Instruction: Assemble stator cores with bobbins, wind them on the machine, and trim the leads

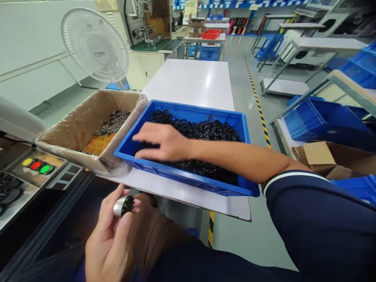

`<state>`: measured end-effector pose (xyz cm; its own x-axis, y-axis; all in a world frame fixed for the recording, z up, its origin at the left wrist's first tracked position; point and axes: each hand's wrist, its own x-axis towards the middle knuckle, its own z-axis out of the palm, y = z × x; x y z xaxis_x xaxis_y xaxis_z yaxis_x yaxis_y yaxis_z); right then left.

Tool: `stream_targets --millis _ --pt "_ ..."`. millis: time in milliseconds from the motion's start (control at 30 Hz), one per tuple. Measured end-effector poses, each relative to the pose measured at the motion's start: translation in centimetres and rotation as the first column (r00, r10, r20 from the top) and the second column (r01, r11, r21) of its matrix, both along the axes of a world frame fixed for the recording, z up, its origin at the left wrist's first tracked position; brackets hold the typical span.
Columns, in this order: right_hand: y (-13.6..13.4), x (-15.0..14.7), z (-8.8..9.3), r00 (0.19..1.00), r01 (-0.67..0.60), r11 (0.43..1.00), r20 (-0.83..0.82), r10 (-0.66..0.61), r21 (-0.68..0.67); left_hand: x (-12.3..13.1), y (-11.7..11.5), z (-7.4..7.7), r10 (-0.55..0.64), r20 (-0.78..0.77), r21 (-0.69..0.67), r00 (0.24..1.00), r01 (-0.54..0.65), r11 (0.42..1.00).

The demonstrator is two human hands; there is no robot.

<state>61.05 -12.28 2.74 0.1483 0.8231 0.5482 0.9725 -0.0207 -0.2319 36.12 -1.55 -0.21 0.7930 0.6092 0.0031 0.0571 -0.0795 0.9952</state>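
Note:
My left hand point(110, 239), low in the view, is closed around a short silver metal cylinder point(120, 206) with a black toothed-looking part at its end. My right hand point(164, 143) reaches across the blue bin point(188, 177), its thumb and fingers apart and slightly blurred. No part shows between those fingers, though their undersides are hidden. Many small black ring-shaped parts point(211, 131) fill the bin below and beside this hand. Left of the bin, a plastic-lined carton point(73, 117) holds metallic ring-shaped pieces point(113, 123) and an orange-yellow layer point(98, 144).
Bin and carton stand on a white table point(190, 80). A white fan point(95, 45) rises behind the carton. At left is a machine panel with yellow, red and green buttons point(37, 165). On the right, a rack carries blue crates point(329, 117) and an open cardboard box point(346, 160).

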Motion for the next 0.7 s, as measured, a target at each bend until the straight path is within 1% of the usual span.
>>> stream_targets --millis 33,67,100,133,167,200,233,267,300,333,367,400,433,467,500,533,567,633,700 --pt "0.0 1.8 0.1 0.985 0.166 0.979 -0.027 -0.17 -0.115 0.1 0.2 0.0 0.013 -0.008 0.004 1.0 -0.013 1.0" --pt "-0.1 3.5 0.0 0.949 0.3 0.921 -0.019 -0.314 -0.247 0.2 0.4 0.0 0.029 -0.006 -0.017 1.0 -0.029 0.999" --pt "-0.2 4.9 -0.3 0.911 0.386 0.848 0.004 -0.413 -0.362 0.4 0.7 -0.1 0.045 -0.001 -0.061 0.999 -0.045 0.997" --pt "-0.2 6.1 -0.7 0.881 0.432 0.779 0.03 -0.472 -0.455 0.6 1.0 -0.3 0.057 0.009 -0.114 0.998 -0.056 0.992" --pt "-0.2 6.9 -1.3 0.865 0.448 0.725 0.048 -0.5 -0.523 0.8 1.3 -0.5 0.057 0.027 -0.166 0.998 -0.052 0.985" --pt "-0.2 7.5 -2.0 0.857 0.45 0.689 0.056 -0.513 -0.568 1.0 1.6 -0.7 0.047 0.051 -0.204 0.998 -0.036 0.978" --pt "-0.2 7.7 -2.7 0.85 0.45 0.662 0.059 -0.523 -0.599 1.1 1.8 -0.9 0.036 0.069 -0.213 0.997 -0.02 0.977" --pt "-0.1 7.8 -3.4 0.837 0.457 0.629 0.066 -0.543 -0.629 1.1 2.0 -1.0 0.028 0.073 -0.183 0.997 -0.014 0.983" --pt "0.0 7.8 -4.1 0.821 0.467 0.594 0.072 -0.566 -0.655 1.1 2.1 -1.2 0.018 0.062 -0.114 0.998 -0.011 0.993" --pt "0.1 7.7 -4.6 0.805 0.475 0.563 0.075 -0.589 -0.676 1.0 2.1 -1.2 0.007 0.045 -0.012 0.999 -0.007 1.0" --pt "0.2 7.6 -5.0 0.789 0.481 0.537 0.076 -0.609 -0.693 0.8 2.0 -1.2 -0.003 0.028 0.107 1.0 0.0 0.994" --pt "0.2 7.5 -5.2 0.776 0.483 0.517 0.073 -0.626 -0.707 0.6 1.8 -1.1 -0.016 0.018 0.223 1.0 0.011 0.975" --pt "0.2 7.5 -5.3 0.767 0.483 0.505 0.068 -0.638 -0.715 0.5 1.7 -1.1 -0.026 0.022 0.315 0.999 0.018 0.949" --pt "0.2 7.5 -5.2 0.762 0.482 0.503 0.06 -0.645 -0.717 0.3 1.5 -0.9 -0.031 0.045 0.37 0.999 0.012 0.929" --pt "0.2 7.6 -5.0 0.761 0.482 0.511 0.051 -0.647 -0.711 0.2 1.4 -0.8 -0.028 0.078 0.385 0.997 -0.004 0.923" --pt "0.2 7.7 -4.6 0.762 0.485 0.527 0.041 -0.647 -0.698 0.2 1.3 -0.7 -0.018 0.113 0.372 0.993 -0.025 0.928" --pt "0.3 7.6 -4.2 0.766 0.489 0.552 0.03 -0.643 -0.675 0.1 1.3 -0.6 -0.005 0.14 0.337 0.99 -0.043 0.94" --pt "0.6 6.9 -3.1 0.784 0.495 0.626 -0.001 -0.621 -0.602 0.1 1.4 -0.4 0.013 0.178 0.259 0.984 -0.06 0.964" --pt "0.9 4.9 -1.9 0.814 0.487 0.71 -0.03 -0.58 -0.509 0.1 1.6 -0.2 0.01 0.197 0.223 0.98 -0.055 0.973"
